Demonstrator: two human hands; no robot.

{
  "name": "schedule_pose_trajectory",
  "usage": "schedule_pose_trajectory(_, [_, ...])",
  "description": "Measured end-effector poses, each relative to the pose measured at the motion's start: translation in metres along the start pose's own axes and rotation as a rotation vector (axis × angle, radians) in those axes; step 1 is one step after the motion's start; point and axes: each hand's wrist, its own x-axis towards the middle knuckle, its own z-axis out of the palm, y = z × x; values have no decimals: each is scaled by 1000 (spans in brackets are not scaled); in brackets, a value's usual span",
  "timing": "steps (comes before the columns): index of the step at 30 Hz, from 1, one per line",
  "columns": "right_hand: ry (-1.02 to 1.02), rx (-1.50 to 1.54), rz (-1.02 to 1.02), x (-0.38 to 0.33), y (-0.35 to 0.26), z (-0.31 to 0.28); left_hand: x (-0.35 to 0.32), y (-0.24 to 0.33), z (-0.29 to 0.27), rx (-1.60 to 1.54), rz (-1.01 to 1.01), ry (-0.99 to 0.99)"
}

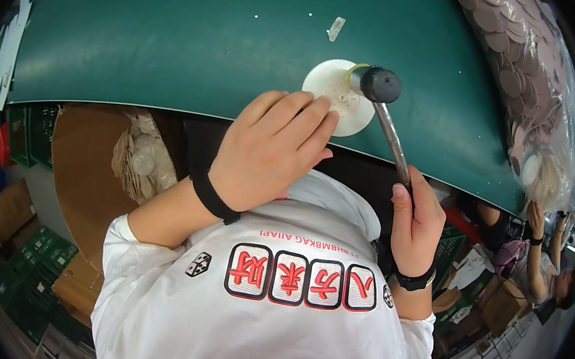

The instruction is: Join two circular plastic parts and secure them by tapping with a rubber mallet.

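Observation:
A round white disc (318, 79) lies on the green table near its front edge, with a small ring at its centre and faint reddish dots around it. My left hand (263, 143) lies back up, its fingers stretched over the near left part of the disc; the thumb shows only at its tip. My right hand (422, 222) grips the metal handle of a mallet (389, 130). The mallet's black end faces up, and its yellowish end points down over the disc's right side. Whether that end touches the disc, I cannot tell.
A clear plastic bag of pinkish discs (510, 55) covers the table's right side; another person's hand (536, 218) is beside it. A small pale scrap (336, 29) lies beyond the white disc. Below the table at left stands a cardboard box (86, 175) near green crates (33, 270).

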Motion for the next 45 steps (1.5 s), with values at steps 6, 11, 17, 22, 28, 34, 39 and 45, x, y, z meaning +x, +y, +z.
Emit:
schedule_pose_trajectory(6, [57, -35, -74, 2, -6, -2, 1, -2, -4, 62, 66, -6])
schedule_pose_trajectory(11, [-43, -110, 2, 8, -13, -3, -4, -1, 0, 105, 26, -26])
schedule_pose_trajectory(17, [34, -85, -52, 6, -5, -3, -4, -1, -1, 149, 39, -55])
schedule_pose_trajectory(22, [16, -86, -81, 4, -6, -5, -5, 1, -4, 153, 22, -70])
schedule_pose_trajectory(28, [-56, -122, -23, 12, -6, -1, -2, -2, -3, 144, 10, -62])
schedule_pose_trajectory(34, [-19, -122, -49, 8, -5, -3, -5, -2, -3, 122, 47, -62])
schedule_pose_trajectory(39, [6, -83, -105, 13, -15, -10, -4, -4, -3, 133, 69, -53])
schedule_pose_trajectory(45, [16, -49, -114, 11, -15, -7, -6, -4, -2, 133, 68, -55])
